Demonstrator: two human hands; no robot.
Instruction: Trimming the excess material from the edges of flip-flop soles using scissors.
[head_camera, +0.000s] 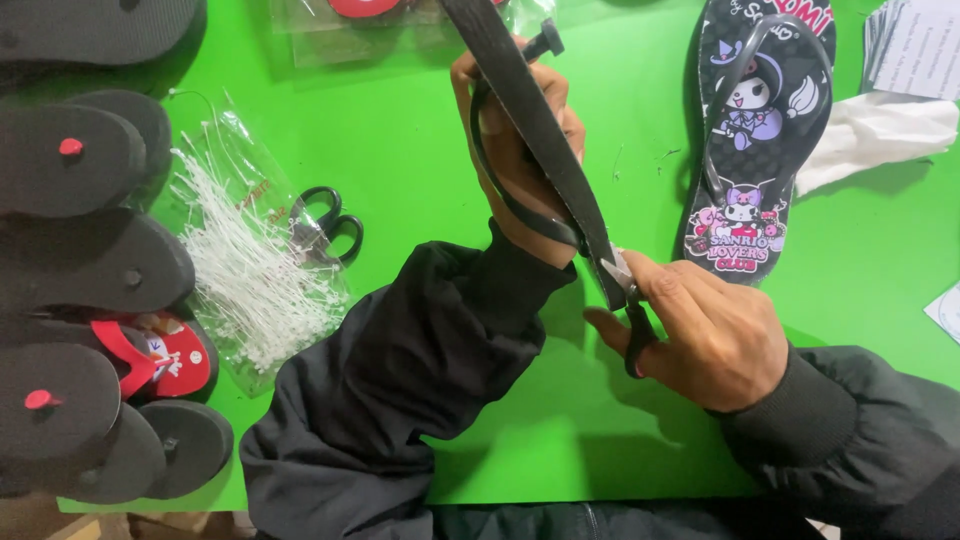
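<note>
My left hand grips a black flip-flop held on edge above the green table, its black strap looping round my fingers. My right hand holds small black-handled scissors, whose blades touch the heel end of that flip-flop's sole. Both of my arms wear black sleeves.
A finished flip-flop with cartoon print lies at the right on the green table. A clear bag of white plastic tag pins and another pair of black scissors lie at the left. Stacked black soles line the left edge. White cloth at far right.
</note>
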